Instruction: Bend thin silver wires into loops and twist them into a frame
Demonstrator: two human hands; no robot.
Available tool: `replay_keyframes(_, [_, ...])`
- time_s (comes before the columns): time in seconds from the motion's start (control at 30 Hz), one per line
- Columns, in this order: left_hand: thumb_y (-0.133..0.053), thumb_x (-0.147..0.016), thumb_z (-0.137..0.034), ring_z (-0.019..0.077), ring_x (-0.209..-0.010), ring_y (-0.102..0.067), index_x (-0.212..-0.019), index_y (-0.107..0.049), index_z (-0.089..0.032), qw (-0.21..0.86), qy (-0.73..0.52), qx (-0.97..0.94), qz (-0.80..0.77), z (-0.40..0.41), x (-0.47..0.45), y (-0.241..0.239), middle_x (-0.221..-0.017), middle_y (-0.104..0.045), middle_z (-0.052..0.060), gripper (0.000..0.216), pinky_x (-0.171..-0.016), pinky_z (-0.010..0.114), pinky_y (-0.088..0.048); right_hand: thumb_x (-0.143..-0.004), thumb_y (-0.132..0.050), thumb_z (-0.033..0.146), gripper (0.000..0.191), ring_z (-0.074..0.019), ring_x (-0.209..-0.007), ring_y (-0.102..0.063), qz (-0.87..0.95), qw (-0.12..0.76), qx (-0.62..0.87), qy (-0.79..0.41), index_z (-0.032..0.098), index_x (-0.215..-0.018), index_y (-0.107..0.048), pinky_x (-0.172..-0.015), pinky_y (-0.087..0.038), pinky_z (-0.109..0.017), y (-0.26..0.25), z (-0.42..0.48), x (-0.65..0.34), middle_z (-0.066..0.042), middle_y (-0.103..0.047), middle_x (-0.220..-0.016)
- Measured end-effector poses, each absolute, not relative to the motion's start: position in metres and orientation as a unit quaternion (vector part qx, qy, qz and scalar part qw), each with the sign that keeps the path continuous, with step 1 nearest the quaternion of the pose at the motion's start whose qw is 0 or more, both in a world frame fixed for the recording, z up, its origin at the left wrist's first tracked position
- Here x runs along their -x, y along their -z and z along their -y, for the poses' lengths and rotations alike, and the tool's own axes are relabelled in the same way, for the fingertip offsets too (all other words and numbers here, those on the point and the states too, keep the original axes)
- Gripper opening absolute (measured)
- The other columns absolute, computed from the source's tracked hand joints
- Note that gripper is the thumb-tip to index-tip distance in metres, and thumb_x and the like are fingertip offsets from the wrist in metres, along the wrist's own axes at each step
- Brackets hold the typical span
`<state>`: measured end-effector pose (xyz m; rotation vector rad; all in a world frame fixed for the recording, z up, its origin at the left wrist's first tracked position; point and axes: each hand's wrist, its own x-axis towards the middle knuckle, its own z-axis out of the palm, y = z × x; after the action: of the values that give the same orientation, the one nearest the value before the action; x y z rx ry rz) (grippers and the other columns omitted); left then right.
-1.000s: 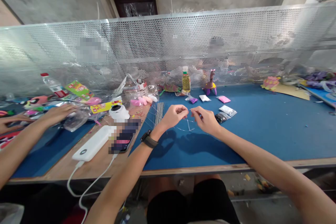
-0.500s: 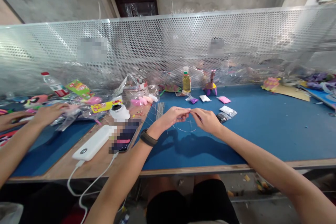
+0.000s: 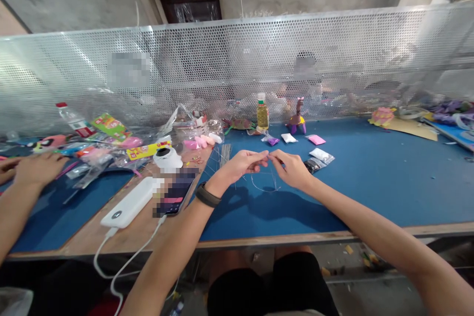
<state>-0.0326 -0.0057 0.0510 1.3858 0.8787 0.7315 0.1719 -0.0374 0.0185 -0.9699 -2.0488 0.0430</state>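
Note:
Over the blue mat [image 3: 370, 182], my left hand [image 3: 246, 164] and my right hand [image 3: 291, 167] meet fingertip to fingertip. Both are closed in a pinch on a thin wire [image 3: 263, 190], whose curved length hangs below the fingers in a loop. Where exactly each fingertip grips the wire is too small to make out. A bundle of straight thin wires [image 3: 224, 154] lies on the mat just left of my left hand. Close to my right hand are a packet of black clay [image 3: 311, 166] and a packet of white clay [image 3: 321, 155].
A giraffe-like figure [image 3: 297, 117] and an oil-coloured bottle [image 3: 262, 113] stand by the perforated metal screen [image 3: 259, 54]. To the left lie a phone [image 3: 179, 190] and a cabled white power bank [image 3: 131, 202]. A co-worker's hand [image 3: 39, 170] is at far left, among plastic packets.
The wire loop below my fingers has swung and hangs rounder and lower. My hands stay nearly in place. The co-worker's hand has moved left, away from the plastic packets.

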Motion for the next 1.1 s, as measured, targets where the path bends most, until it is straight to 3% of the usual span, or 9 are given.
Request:
replay_keyframes(0.2, [-0.080,-0.079,-0.040,0.0094,-0.059,-0.057,-0.078,-0.078,-0.016,0.663,-0.291,-0.570,-0.389,0.004,0.034,-0.054,-0.080,-0.074,0.008,0.024,-0.057,0.023,-0.050,-0.107,-0.041,0.030,0.026,-0.0211,-0.087,-0.072,0.840,0.399,0.366,0.030,0.022,-0.104,-0.066,-0.072,-0.048,-0.028,-0.019,0.038,-0.171,-0.009,-0.076,-0.097])
replay_keyframes(0.37, [-0.082,-0.073,-0.036,0.0093,-0.059,-0.056,-0.075,-0.076,-0.016,0.654,-0.326,-0.574,-0.369,0.002,0.034,-0.053,-0.075,-0.071,0.005,0.021,-0.062,0.025,-0.053,-0.106,-0.043,0.032,0.024,-0.0206,-0.077,-0.072,0.829,0.409,0.381,0.004,0.022,-0.104,-0.065,-0.066,-0.049,-0.027,-0.018,0.040,-0.168,-0.008,-0.076,-0.090])
replay_keyframes(0.53, [-0.081,-0.076,-0.041,0.0082,-0.061,-0.057,-0.085,-0.076,-0.016,0.587,-0.367,-0.625,-0.360,0.005,0.030,-0.049,-0.078,-0.072,0.003,0.027,-0.062,0.023,-0.051,-0.105,-0.049,0.040,0.021,-0.0204,-0.073,-0.075,0.791,0.451,0.397,-0.117,0.024,-0.100,-0.062,-0.066,-0.054,-0.028,-0.017,0.039,-0.168,-0.005,-0.077,-0.084])
replay_keyframes(0.63, [-0.076,-0.082,-0.043,0.0116,-0.065,-0.063,-0.095,-0.076,-0.017,0.518,-0.389,-0.669,-0.364,0.006,0.028,-0.049,-0.086,-0.075,0.005,0.029,-0.062,0.025,-0.053,-0.104,-0.051,0.045,0.024,-0.0203,-0.073,-0.076,0.761,0.477,0.389,-0.202,0.024,-0.095,-0.058,-0.067,-0.058,-0.031,-0.017,0.037,-0.167,-0.005,-0.078,-0.082])
replay_keyframes(0.73, [-0.070,-0.089,-0.043,0.0162,-0.071,-0.068,-0.096,-0.075,-0.018,0.382,-0.415,-0.748,-0.349,0.008,0.027,-0.047,-0.087,-0.076,0.006,0.027,-0.066,0.028,-0.055,-0.101,-0.053,0.051,0.030,-0.0201,-0.068,-0.076,0.730,0.498,0.385,-0.267,0.023,-0.091,-0.057,-0.066,-0.061,-0.033,-0.018,0.037,-0.166,-0.005,-0.077,-0.077])
replay_keyframes(0.83, [-0.062,-0.096,-0.039,0.0185,-0.082,-0.071,-0.097,-0.075,-0.019,0.215,-0.431,-0.812,-0.331,0.012,0.028,-0.044,-0.093,-0.077,0.007,0.023,-0.078,0.029,-0.055,-0.098,-0.057,0.058,0.037,-0.0198,-0.066,-0.075,0.693,0.511,0.380,-0.337,0.022,-0.090,-0.057,-0.066,-0.063,-0.033,-0.018,0.038,-0.164,-0.005,-0.077,-0.075])
replay_keyframes(0.93, [-0.055,-0.100,-0.036,0.0196,-0.095,-0.070,-0.100,-0.074,-0.021,0.132,-0.447,-0.827,-0.316,0.014,0.028,-0.038,-0.100,-0.077,0.008,0.024,-0.091,0.032,-0.054,-0.095,-0.059,0.062,0.040,-0.0193,-0.066,-0.076,0.652,0.520,0.366,-0.413,0.022,-0.092,-0.055,-0.066,-0.065,-0.033,-0.015,0.037,-0.162,-0.005,-0.077,-0.076])
replay_keyframes(1.0, [-0.057,-0.099,-0.037,0.0199,-0.098,-0.070,-0.100,-0.074,-0.021,0.152,-0.460,-0.816,-0.314,0.013,0.027,-0.035,-0.101,-0.076,0.008,0.024,-0.093,0.033,-0.054,-0.094,-0.059,0.062,0.040,-0.0189,-0.065,-0.076,0.637,0.523,0.363,-0.435,0.022,-0.092,-0.055,-0.065,-0.065,-0.032,-0.014,0.037,-0.162,-0.004,-0.077,-0.076])
replay_keyframes(1.1, [-0.066,-0.092,-0.046,0.0186,-0.087,-0.070,-0.097,-0.073,-0.019,0.312,-0.465,-0.764,-0.321,0.008,0.025,-0.034,-0.095,-0.074,0.008,0.029,-0.082,0.031,-0.058,-0.095,-0.060,0.059,0.037,-0.0184,-0.065,-0.075,0.659,0.526,0.357,-0.401,0.022,-0.092,-0.057,-0.065,-0.064,-0.032,-0.014,0.035,-0.165,-0.004,-0.076,-0.075])
